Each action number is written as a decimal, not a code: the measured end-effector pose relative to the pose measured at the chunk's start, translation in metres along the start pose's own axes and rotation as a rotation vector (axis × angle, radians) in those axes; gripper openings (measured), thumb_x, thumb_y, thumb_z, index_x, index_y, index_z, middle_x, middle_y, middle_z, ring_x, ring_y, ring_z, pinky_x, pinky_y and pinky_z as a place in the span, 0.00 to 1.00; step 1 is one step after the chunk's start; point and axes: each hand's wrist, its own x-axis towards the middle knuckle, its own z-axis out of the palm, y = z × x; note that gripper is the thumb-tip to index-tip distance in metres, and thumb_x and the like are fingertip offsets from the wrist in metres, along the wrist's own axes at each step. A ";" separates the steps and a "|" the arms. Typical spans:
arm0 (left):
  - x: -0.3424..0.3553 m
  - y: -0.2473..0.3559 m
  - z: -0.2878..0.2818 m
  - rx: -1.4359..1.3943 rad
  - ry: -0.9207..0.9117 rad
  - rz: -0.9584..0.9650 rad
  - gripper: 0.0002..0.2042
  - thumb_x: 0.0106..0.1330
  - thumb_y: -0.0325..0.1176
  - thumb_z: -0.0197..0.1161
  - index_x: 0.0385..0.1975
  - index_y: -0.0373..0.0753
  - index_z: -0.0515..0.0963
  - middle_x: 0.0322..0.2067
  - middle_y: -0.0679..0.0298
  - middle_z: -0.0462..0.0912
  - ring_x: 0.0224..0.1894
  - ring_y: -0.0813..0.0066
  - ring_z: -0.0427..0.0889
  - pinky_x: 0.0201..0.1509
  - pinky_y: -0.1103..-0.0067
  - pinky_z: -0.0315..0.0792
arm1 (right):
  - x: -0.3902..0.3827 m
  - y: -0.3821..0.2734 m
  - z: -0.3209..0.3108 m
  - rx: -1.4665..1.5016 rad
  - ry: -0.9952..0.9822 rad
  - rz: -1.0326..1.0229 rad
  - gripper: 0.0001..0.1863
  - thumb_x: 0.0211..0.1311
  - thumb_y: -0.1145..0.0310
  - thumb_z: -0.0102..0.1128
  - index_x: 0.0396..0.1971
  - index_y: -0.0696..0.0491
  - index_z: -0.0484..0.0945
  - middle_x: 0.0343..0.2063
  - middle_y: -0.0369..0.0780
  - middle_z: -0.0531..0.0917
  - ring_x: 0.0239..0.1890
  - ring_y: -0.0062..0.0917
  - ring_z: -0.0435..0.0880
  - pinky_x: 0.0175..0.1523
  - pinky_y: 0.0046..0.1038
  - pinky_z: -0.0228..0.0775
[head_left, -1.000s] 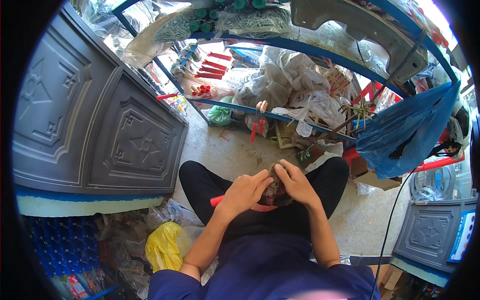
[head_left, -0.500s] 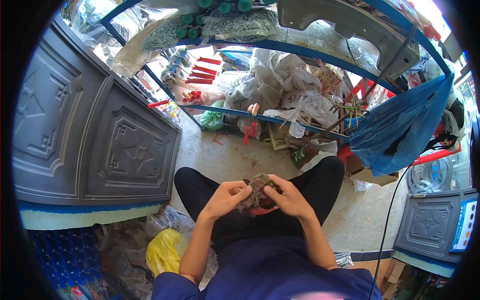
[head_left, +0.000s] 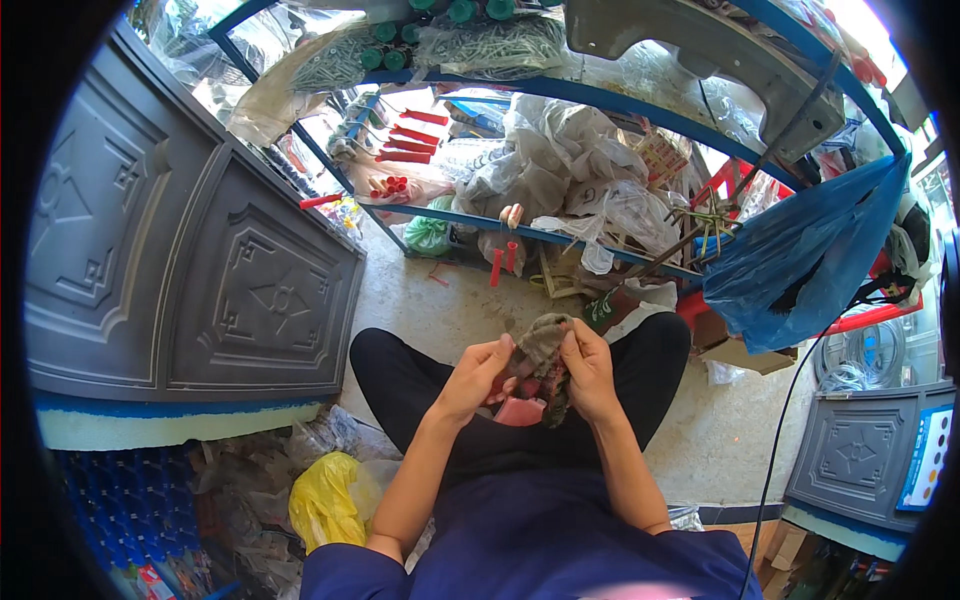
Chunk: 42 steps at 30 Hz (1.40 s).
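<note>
Between our left hand (head_left: 478,378) and right hand (head_left: 592,375) we have a cloth (head_left: 541,345), above our lap (head_left: 490,450). Before us stands a rack (head_left: 612,97), with bags of screws (head_left: 490,46) on its upper shelf and plastic bags (head_left: 545,150) on the lower one. To our left is a cabinet (head_left: 265,290), a crumpled bag (head_left: 328,500) nearer our left elbow. To our right, a sheet of plastic (head_left: 800,265) hangs at the rack's end above a carton (head_left: 745,352); farther right, a coil (head_left: 862,352) lies just beyond a second cabinet (head_left: 862,450).

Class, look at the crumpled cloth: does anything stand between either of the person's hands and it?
Nothing visible does. The left hand holds the cloth by its left side, the right hand by its right, both bare and directly on it.
</note>
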 end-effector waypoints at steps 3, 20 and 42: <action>0.004 0.008 0.000 -0.160 -0.061 -0.032 0.17 0.77 0.46 0.51 0.31 0.40 0.75 0.20 0.70 0.75 0.19 0.90 0.69 0.19 0.89 0.59 | -0.004 -0.004 -0.009 -0.024 -0.081 -0.050 0.14 0.74 0.64 0.54 0.50 0.57 0.77 0.37 0.32 0.81 0.36 0.15 0.77 0.42 0.19 0.69; 0.011 -0.030 0.011 -0.042 0.085 0.264 0.07 0.76 0.34 0.55 0.41 0.36 0.74 0.21 0.73 0.70 0.20 0.89 0.62 0.22 0.87 0.56 | 0.007 0.006 -0.012 -0.009 -0.072 -0.041 0.20 0.76 0.63 0.51 0.58 0.61 0.73 0.49 0.38 0.81 0.47 0.19 0.79 0.54 0.23 0.71; 0.027 -0.018 0.007 -0.322 0.036 0.570 0.11 0.79 0.38 0.47 0.47 0.40 0.74 0.57 0.62 0.74 0.58 0.70 0.75 0.59 0.75 0.71 | -0.010 0.023 0.016 -0.335 -0.013 0.057 0.26 0.67 0.69 0.58 0.63 0.59 0.68 0.51 0.41 0.81 0.50 0.29 0.82 0.54 0.30 0.74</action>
